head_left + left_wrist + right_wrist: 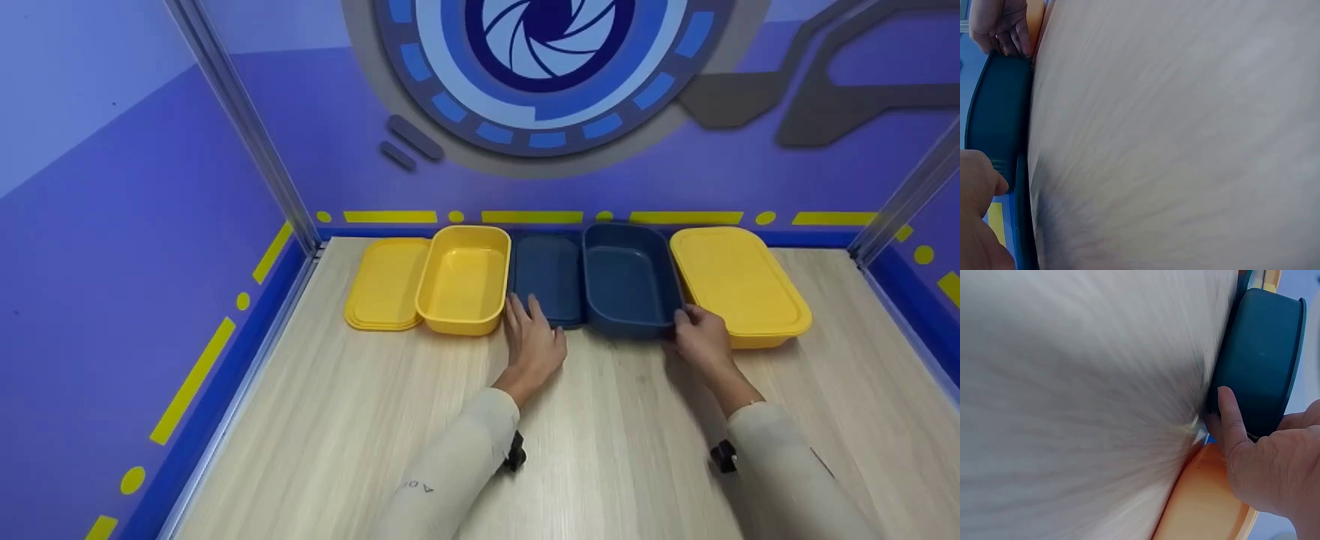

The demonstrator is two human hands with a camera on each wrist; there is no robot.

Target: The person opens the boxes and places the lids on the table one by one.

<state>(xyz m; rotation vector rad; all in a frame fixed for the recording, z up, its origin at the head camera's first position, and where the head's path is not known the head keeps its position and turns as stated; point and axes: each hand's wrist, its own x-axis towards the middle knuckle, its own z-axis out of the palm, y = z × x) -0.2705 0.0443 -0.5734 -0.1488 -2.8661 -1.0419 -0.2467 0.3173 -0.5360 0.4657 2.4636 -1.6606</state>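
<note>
A dark blue lunch box (630, 274), without a lid on it, stands on the table with its hollow facing up. My right hand (703, 337) holds it by the front right corner; in the right wrist view the thumb lies along the outer wall (1264, 354). Just left of the box is a flat dark blue lid (549, 274). Over that lid's front end my left hand (534, 341) reaches with outstretched, spread fingers, seeming to touch its edge. The left thumb is close to the box's wall in the left wrist view.
Further left, an uncovered yellow box (465, 281) stands beside a flat yellow lid (386, 285). A lidded yellow box (742, 285) is right of the blue one, close to my right hand. Behind the row rises a purple panel (300, 135); another wall (112, 262) bounds the left.
</note>
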